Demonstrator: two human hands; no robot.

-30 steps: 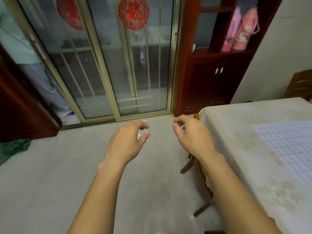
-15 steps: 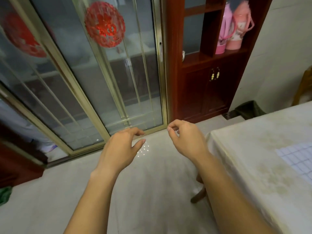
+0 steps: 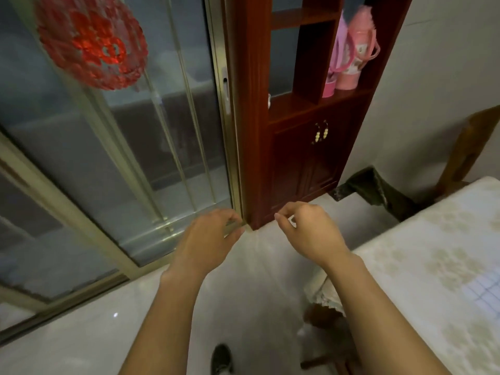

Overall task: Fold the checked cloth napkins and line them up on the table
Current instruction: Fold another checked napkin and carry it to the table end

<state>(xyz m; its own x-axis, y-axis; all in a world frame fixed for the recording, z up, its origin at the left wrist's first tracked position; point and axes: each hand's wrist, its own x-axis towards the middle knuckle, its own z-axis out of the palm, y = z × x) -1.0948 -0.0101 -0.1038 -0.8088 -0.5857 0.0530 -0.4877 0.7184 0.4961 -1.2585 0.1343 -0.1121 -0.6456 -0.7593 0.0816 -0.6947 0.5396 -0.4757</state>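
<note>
Now both arms reach forward over the floor, backs of the hands up. The left hand (image 3: 208,239) and right hand (image 3: 311,234) hang in the air, fingers loosely curled, holding nothing. A checked napkin (image 3: 487,290) lies flat on the table (image 3: 433,239) at the right edge, well apart from both hands.

- Home dining room.
- Cloth-covered table (image 3: 433,239) with a pale flower pattern, wooden chair (image 3: 468,152) at its far side.
- Dark red wooden cabinet (image 3: 297,163) with 2 pink thermos flasks (image 3: 354,63) on its shelf.
- Sliding glass door (image 3: 151,163) with a red paper-cut (image 3: 92,41) stuck on.
- Glossy tiled floor (image 3: 81,339).
</note>
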